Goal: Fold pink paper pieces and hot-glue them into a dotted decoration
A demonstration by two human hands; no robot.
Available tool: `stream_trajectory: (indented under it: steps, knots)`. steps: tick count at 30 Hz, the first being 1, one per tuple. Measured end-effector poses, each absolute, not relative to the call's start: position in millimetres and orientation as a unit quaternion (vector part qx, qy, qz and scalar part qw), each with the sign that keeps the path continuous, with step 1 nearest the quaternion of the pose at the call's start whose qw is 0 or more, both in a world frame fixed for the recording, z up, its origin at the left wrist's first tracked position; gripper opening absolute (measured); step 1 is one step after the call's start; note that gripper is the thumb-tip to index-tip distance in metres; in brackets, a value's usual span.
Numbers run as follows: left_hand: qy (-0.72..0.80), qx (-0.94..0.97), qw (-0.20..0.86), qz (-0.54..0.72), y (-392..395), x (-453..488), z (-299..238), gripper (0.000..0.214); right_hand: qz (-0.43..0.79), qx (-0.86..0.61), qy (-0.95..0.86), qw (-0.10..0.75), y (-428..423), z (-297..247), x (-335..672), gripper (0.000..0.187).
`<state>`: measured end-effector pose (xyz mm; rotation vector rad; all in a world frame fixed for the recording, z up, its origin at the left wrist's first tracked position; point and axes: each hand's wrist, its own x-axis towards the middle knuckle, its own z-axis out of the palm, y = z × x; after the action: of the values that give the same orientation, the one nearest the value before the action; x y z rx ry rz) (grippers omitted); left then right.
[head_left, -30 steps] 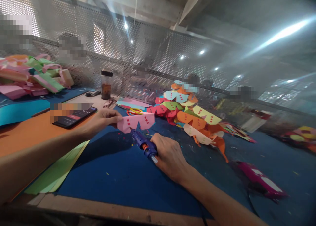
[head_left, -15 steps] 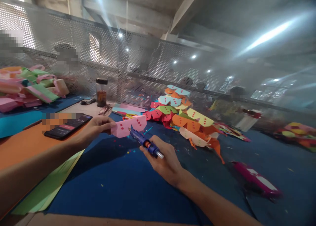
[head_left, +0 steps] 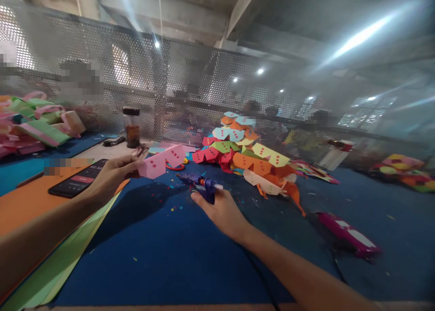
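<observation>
My left hand point(head_left: 117, 173) pinches the left end of a pink paper cutout point(head_left: 156, 165), which has a notch in its lower edge and small red squares on both halves. It is held up above the blue table. In my right hand point(head_left: 226, 213) is a blue glue gun point(head_left: 200, 185), my fingers wrapped round its handle. A clear glue stick pokes from its back end, and its nozzle points left, below and apart from the pink paper. Beyond it lies a heap of similar coloured paper cutouts point(head_left: 251, 161) with dots.
A phone point(head_left: 76, 179) lies on orange paper at the left, with a dark-lidded jar point(head_left: 132, 129) behind. Folded paper pieces point(head_left: 44, 125) are piled at far left. A magenta device point(head_left: 348, 236) lies at right. Paper scraps dot the blue table point(head_left: 152, 261). A perforated metal screen point(head_left: 190, 80) stands behind.
The glue gun's nozzle has come away from the pink paper and dropped lower. My left hand has moved left and slightly up with the paper. The view has shifted a little.
</observation>
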<state>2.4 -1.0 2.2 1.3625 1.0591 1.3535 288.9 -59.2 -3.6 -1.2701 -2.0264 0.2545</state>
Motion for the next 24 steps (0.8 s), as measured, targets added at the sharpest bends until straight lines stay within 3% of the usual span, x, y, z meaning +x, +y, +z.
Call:
stream_trajectory:
  steps: [14,24]
  knots:
    - [0.435,0.526,0.449,0.578,7,-2,-5,0.027,0.228,-0.544,-0.761,0.270,-50,-7,286,0.031]
    - [0.438,0.528,0.442,0.578,9,-3,-7,0.028,0.203,-0.564,-0.771,0.215,-36,-1,271,0.032]
